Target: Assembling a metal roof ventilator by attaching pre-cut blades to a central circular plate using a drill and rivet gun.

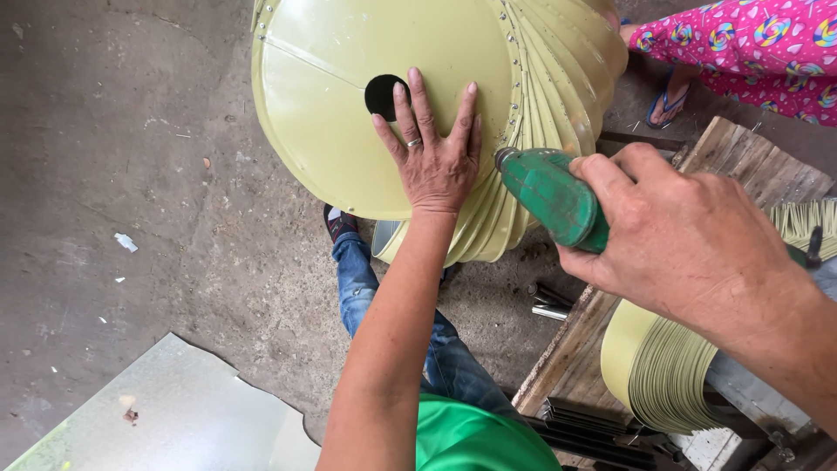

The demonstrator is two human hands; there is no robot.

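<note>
Left hand (433, 157) pressed flat, fingers spread, on the round top plate of a pale yellow-green sheet-metal turbine vent (349, 96); grips nothing, just bears down. A ring on one finger. Fingertips lie just beside a round black hole (380, 94) at the plate's centre, the index tip overlapping its edge. Right hand (680, 235) clenched around the body of a green power drill (549, 196), the drill's nose pointing at the rim of the plate, where a row of small rivets (506, 52) runs along the edge; whether the tip touches the metal cannot be told. The vent stands tilted toward the camera on the concrete floor (131, 131), its curved fins (558, 70) fanning down the right side, under the drill. Below the vent, a leg in blue jeans (366, 296) with a dark shoe, and a green shirt (471, 440) at the bottom edge. To the right, a wooden bench (750, 161) with a stack of loose curved fins (663, 366) of the same colour leaning against it, and dark metal strips (593, 427) below them. Lower left, a sheet of bare metal (174, 410) lies on the floor. Top right, another person's leg in pink patterned trousers (750, 44) and a blue sandal (667, 100), well apart from both hands.
</note>
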